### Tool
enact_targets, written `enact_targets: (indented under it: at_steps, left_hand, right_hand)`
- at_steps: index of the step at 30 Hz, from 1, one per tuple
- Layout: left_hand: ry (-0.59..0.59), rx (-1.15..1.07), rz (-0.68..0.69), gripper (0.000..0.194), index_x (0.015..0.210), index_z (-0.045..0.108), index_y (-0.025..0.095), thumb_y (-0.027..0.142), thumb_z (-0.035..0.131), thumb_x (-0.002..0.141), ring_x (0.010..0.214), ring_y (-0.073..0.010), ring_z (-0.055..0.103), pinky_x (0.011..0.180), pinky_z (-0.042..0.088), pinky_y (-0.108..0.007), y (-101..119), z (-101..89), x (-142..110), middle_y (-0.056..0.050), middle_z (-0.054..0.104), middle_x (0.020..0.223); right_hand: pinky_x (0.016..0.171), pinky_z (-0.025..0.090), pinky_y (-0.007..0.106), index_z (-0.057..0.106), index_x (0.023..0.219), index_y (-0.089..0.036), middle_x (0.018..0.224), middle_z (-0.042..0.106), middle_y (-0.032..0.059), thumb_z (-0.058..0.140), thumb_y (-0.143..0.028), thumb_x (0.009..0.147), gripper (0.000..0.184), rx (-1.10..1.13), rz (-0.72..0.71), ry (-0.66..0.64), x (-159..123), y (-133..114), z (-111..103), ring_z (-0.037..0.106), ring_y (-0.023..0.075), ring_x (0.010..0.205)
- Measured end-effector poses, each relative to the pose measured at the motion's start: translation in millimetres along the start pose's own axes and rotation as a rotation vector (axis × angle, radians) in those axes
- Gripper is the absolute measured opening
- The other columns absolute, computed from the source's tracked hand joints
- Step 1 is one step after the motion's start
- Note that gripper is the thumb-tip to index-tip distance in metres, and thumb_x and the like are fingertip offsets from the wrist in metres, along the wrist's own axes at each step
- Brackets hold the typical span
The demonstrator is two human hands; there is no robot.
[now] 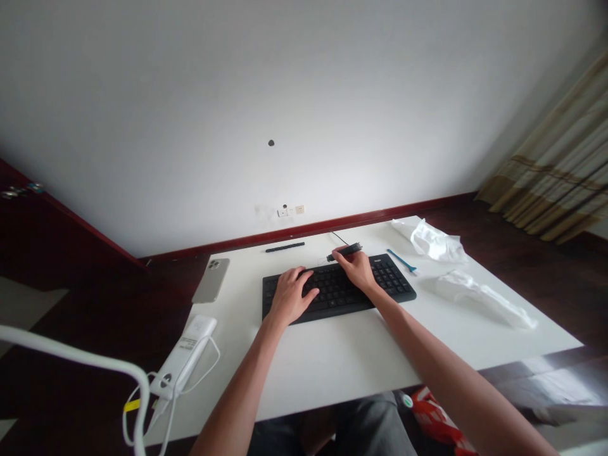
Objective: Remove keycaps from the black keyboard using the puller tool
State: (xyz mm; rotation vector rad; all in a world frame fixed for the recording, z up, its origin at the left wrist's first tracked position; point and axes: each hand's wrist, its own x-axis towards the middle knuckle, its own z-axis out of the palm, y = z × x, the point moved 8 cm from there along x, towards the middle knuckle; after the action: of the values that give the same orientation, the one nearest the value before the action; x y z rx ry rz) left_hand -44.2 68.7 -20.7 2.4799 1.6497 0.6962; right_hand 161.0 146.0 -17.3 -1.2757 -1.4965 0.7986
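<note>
The left hand rests half-open, fingers curved over the black keyboard and gripping nothing. The right hand pinches a slim black tool above the keyboard's far edge, on the white surface.

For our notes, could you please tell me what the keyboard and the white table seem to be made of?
The keyboard looks like matte black plastic, dull with little sheen. The table seems white laminate or painted board, smooth with soft glare; the view cannot settle which.
</note>
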Motion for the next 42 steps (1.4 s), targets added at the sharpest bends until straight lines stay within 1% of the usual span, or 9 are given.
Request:
enact_targets:
  at_steps: [18,25,36,42]
  left_hand:
    - [0.000,-0.013,0.011,0.042,0.138,0.058,0.027,0.043,0.060,0.099,0.133,-0.0287,0.052,0.117,0.040,-0.050,1.3,-2.6,-0.9,-0.008,0.058,0.142]
    - [-0.007,-0.010,0.008,0.043,0.138,0.058,0.026,0.042,0.062,0.098,0.134,-0.0281,0.052,0.118,0.039,-0.048,2.4,-3.8,-0.3,-0.009,0.058,0.142]
    - [-0.006,-0.013,0.011,0.042,0.138,0.059,0.026,0.042,0.061,0.099,0.135,-0.0282,0.052,0.118,0.039,-0.048,1.7,-3.5,-1.0,-0.009,0.058,0.142]
    - [-0.002,-0.018,0.006,0.042,0.138,0.059,0.027,0.042,0.061,0.099,0.135,-0.0279,0.052,0.118,0.039,-0.048,1.7,-3.9,-0.9,-0.008,0.058,0.142]
  right_hand:
    - [0.074,0.055,0.031,0.078,0.094,-0.017,0.086,0.079,0.0060,0.066,-0.051,0.086,0.037,-0.013,0.002,-0.004,-0.9,-1.9,0.1,0.074,0.0258,0.080]
    - [0.075,0.054,0.031,0.078,0.095,-0.017,0.088,0.079,0.0060,0.067,-0.050,0.086,0.036,-0.007,0.009,0.004,-0.7,0.0,0.2,0.073,0.0257,0.081]
    - [0.075,0.055,0.031,0.078,0.094,-0.018,0.088,0.079,0.0056,0.067,-0.050,0.086,0.035,-0.009,0.004,0.005,-1.4,-1.6,-0.1,0.074,0.0258,0.081]
    - [0.071,0.054,0.030,0.078,0.093,-0.018,0.085,0.079,0.0052,0.066,-0.050,0.086,0.036,-0.020,0.009,0.004,-0.9,-0.7,-0.4,0.073,0.0253,0.078]
